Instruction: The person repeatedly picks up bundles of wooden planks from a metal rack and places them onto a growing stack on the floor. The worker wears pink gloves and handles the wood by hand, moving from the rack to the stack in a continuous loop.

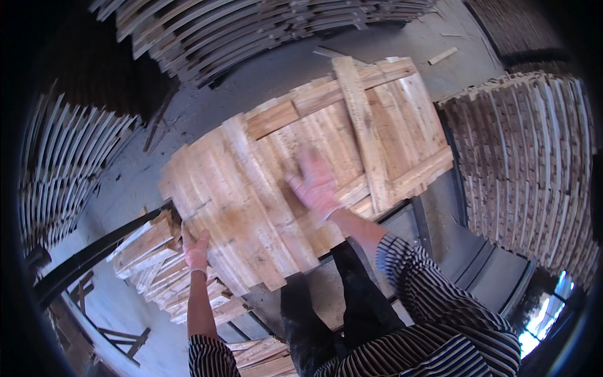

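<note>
A layer of pale wooden boards (pixel 220 182) lies side by side in front of me, on top of a stack. My right hand (pixel 316 182), in a thin translucent glove, is over the middle of the layer. Its fingers are spread and slightly blurred, with nothing in them; I cannot tell whether it touches the wood. At the layer's near left edge is my left hand (pixel 196 251), gloved too, thumb and fingers apart against the board ends. A narrow wooden strip (pixel 359 119) lies across the boards on the right, over crosspieces along the far and near sides.
Loose short boards (pixel 151 257) are piled by my left arm. Tall stacks of slats stand at the far side (pixel 239 31), left (pixel 69 163) and right (pixel 521 163). A dark metal bar (pixel 103 251) runs in from the left. Wood scraps (pixel 443 56) lie on the floor.
</note>
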Tool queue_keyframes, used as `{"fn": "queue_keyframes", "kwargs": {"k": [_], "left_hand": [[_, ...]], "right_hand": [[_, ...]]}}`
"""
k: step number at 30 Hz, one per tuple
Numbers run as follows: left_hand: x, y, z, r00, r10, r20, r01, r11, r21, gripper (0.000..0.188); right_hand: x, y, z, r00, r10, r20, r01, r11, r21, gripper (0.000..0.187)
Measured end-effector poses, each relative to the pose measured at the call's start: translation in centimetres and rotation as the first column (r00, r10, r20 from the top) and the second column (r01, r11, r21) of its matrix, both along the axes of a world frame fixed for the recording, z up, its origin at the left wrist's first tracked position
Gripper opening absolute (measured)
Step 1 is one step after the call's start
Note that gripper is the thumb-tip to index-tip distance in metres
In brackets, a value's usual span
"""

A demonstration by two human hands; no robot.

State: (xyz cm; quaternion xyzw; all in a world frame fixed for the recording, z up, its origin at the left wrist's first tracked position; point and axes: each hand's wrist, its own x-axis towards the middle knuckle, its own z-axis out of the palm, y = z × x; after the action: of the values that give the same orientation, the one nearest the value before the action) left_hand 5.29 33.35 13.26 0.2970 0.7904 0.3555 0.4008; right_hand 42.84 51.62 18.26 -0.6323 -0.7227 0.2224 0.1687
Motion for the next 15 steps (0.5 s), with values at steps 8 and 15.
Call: {"fn": "queue_keyframes", "kwargs": {"k": [8, 15], "left_hand": [[5.0, 4.0, 2.2, 0.996, -0.06, -0.071, 0.053, 0.993, -0.101, 0.085], [2.8, 3.1, 1.7, 0.999, -0.036, -0.04, 0.035, 0.999, -0.032, 0.088]], "right_hand": [[19.2, 8.2, -1.3, 0.932, -0.259, 0.252, 0.293, 0.951, -0.103, 0.088], [2.1, -2.6, -5.2, 0.816, -0.124, -0.565, 0.038, 0.986, -0.162, 0.066]]}}
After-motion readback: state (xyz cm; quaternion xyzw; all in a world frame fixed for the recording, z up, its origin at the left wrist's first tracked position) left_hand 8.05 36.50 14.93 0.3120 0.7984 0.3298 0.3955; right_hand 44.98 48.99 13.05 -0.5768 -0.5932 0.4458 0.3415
